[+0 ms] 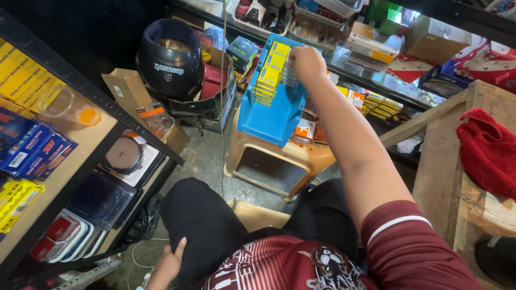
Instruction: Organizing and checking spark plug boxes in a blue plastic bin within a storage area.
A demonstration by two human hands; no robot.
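Right hand (307, 62) closed on small grey boxes at top of blue tray (274, 104), just right of the yellow box row (271, 72) already stacked there. Left hand (167, 263) open, resting on thigh.

Grey concrete floor (207, 156), dark metal shelving (80, 88), wooden bench (446, 161), dim light

A black helmet (171, 56) sits beside a red cloth (488, 150).

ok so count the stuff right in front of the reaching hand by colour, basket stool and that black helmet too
blue: 1, the blue basket under the right hand
tan: 1, the plastic stool
black: 1, the helmet
total: 3
The yellow boxes in the basket are too tightly stacked to count.
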